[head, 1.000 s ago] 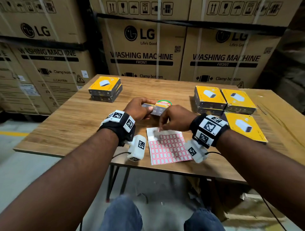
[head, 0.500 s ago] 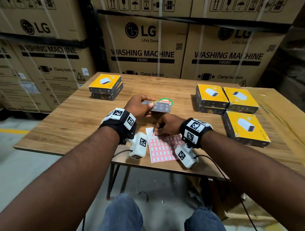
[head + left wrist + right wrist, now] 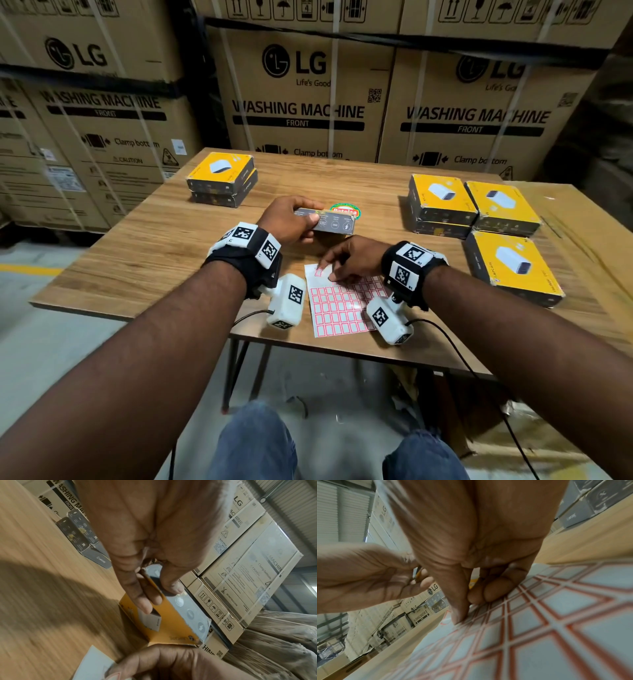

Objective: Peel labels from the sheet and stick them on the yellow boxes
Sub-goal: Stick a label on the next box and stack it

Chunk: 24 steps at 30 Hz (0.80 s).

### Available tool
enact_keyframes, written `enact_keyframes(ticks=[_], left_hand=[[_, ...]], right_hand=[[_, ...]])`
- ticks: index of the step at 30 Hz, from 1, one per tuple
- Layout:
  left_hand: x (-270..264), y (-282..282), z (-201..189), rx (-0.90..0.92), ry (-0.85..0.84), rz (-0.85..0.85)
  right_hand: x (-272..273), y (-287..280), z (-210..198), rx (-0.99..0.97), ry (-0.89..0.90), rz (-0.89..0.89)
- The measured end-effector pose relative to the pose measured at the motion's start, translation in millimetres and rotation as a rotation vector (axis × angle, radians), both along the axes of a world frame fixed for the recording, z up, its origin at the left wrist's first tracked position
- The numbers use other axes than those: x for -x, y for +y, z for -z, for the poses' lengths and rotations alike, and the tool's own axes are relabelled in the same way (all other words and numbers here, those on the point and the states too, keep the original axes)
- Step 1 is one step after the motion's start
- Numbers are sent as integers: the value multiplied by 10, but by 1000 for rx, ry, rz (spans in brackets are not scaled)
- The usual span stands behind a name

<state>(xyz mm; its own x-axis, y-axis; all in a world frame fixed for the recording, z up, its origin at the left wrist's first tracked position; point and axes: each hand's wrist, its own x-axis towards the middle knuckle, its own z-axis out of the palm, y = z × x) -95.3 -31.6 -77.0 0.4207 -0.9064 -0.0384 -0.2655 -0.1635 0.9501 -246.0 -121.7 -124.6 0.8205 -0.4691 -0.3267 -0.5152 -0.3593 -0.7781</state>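
My left hand [image 3: 291, 219] grips a yellow box [image 3: 330, 224] at mid-table, tipped up so its dark side faces me. In the left wrist view my fingers [image 3: 142, 595] and thumb clamp the box [image 3: 171, 623] across its top edge. The white label sheet [image 3: 342, 308] with red-bordered labels lies flat near the front edge. My right hand [image 3: 339, 265] rests on its upper part. In the right wrist view, thumb tip and curled forefinger [image 3: 488, 592] pinch at a label in the top row of the sheet [image 3: 556, 628]. Whether the label has lifted is hidden.
A stack of two yellow boxes [image 3: 221, 178] sits at the far left. To the right lie a stack [image 3: 442, 202] and two more yellow boxes [image 3: 501, 205], [image 3: 513, 263]. A round red-green sticker [image 3: 345, 209] lies behind the held box. Tall LG cartons [image 3: 298, 102] wall off the back.
My right hand came down from the held box onto the label sheet and settled at its top row. My left hand kept the box tipped up.
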Motion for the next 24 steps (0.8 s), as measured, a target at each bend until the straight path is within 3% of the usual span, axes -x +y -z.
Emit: enact_keyframes(ticks=[7,17,24], left_hand=[[-18,13,-19,-10,-16,5],[-1,37,-66,-33,-7,4],[-2,26,-80,-31,15,5]], right_hand=[[96,0,-84,-186,-15,40],[196,2,-78,-167,-191,134],[164,9,-93,-127,-197,150]])
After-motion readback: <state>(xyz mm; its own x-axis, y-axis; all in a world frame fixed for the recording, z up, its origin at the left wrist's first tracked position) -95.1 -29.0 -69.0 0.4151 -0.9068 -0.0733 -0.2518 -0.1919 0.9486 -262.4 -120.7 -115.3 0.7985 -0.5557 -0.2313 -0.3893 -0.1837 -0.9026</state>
